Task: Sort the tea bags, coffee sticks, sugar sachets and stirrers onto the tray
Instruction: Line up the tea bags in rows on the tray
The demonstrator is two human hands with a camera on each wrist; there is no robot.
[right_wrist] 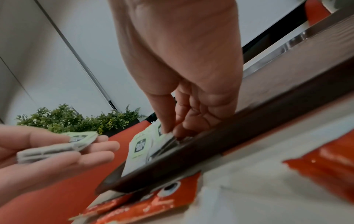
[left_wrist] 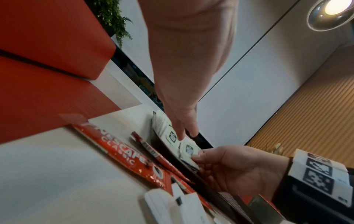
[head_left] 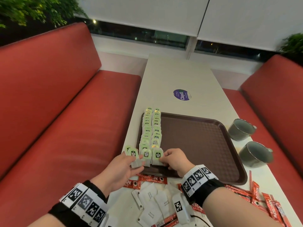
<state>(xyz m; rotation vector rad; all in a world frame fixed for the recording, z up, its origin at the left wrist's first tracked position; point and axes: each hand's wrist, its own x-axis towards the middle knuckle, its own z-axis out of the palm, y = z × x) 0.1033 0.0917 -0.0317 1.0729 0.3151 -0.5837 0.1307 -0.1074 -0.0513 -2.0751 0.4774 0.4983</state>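
Note:
Two rows of green tea bags [head_left: 151, 128] stand along the left side of the brown tray [head_left: 205, 145]. My left hand [head_left: 131, 163] hovers by the tray's near left corner and holds a small stack of tea bags [head_left: 133, 156] between thumb and fingers; the right wrist view shows that stack [right_wrist: 57, 148] too. My right hand [head_left: 164, 159] pinches the front tea bag [head_left: 157, 155] of the right row, its fingertips [right_wrist: 166, 130] on the bag's lower edge. White sugar sachets [head_left: 150, 199] and red coffee sticks [head_left: 268, 205] lie loose on the table in front of the tray.
Two grey cups [head_left: 241, 129] [head_left: 255, 154] stand on the table right of the tray. A purple sticker [head_left: 181, 94] marks the table [head_left: 177, 74] beyond it. Red benches [head_left: 65, 112] flank the narrow table on both sides. More coffee sticks [head_left: 152, 179] lie under the tray's near edge.

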